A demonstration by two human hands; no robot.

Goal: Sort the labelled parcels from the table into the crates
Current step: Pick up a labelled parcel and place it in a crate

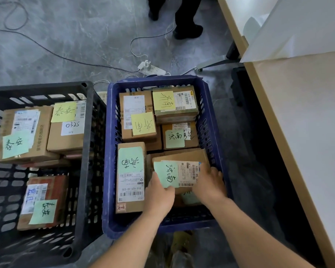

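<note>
Both hands, left (160, 194) and right (211, 183), grip a green-noted parcel (180, 171) inside the crowded blue crate (109, 190).

A brown parcel (179, 169) with a green note and white label lies tilted in the near right of the blue crate (112, 151), resting on other boxes, the left hand (160, 196) and right hand (211, 182) gripping its near edge. Five more noted parcels lie flat in that crate. Beside it on the left, the black crate (87, 151) holds three parcels with green or yellow notes.
</note>
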